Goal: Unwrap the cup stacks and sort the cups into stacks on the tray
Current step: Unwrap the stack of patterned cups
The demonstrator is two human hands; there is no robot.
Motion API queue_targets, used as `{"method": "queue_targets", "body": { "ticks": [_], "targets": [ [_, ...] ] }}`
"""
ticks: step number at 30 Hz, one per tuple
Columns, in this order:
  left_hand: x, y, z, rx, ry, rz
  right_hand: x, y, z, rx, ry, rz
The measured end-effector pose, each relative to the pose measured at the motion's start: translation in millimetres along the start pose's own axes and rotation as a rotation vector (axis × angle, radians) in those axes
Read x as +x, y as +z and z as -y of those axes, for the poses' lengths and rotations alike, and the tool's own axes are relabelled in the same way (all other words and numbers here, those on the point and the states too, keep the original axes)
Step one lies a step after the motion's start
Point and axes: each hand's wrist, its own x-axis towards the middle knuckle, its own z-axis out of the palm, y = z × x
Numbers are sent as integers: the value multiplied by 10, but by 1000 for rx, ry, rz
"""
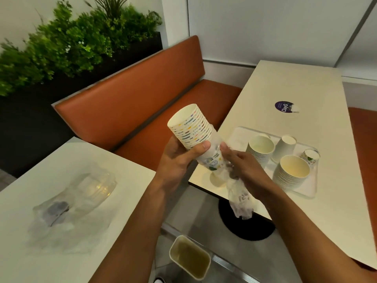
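Observation:
My left hand [179,158] grips a stack of patterned paper cups [190,125], tilted with its open mouth up and to the left. The stack's lower end is still inside a clear plastic wrapper [238,193]. My right hand [242,166] grips that wrapper, whose loose tail hangs below. On the right table lies a white tray [306,193]. It holds two stacks of white cups [260,149] [290,172], an upside-down white cup stack [284,148] and a small patterned cup [310,157].
A round purple sticker [284,107] marks the right table [302,82]. Crumpled clear wrappers [71,203] lie on the left table. An orange bench [142,88] runs behind both tables, with plants [71,41] above. A small bin [189,259] stands on the floor in the gap.

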Motion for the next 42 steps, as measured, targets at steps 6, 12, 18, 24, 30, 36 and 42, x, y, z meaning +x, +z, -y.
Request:
{"method": "queue_targets", "body": {
  "ticks": [6,12,18,24,30,36,42],
  "targets": [
    [34,-549,-121,-69,-28,1,222,386,74,537,-42,92],
    [44,-1176,-275,-12,-6,-11,441,941,112,642,-53,112],
    [-32,-1638,-292,42,-12,-58,642,1480,88,646,24,46],
    [-101,-1986,-325,28,-23,-107,679,1993,284,546,-8,54],
    [-98,-2345,-437,-10,2,-159,748,2268,363,522,102,126],
    [-127,-2544,-511,13,47,-178,787,2476,444,532,75,241],
    [-210,-2835,-507,25,67,-343,839,2834,414,121,-89,78]
  ]
}}
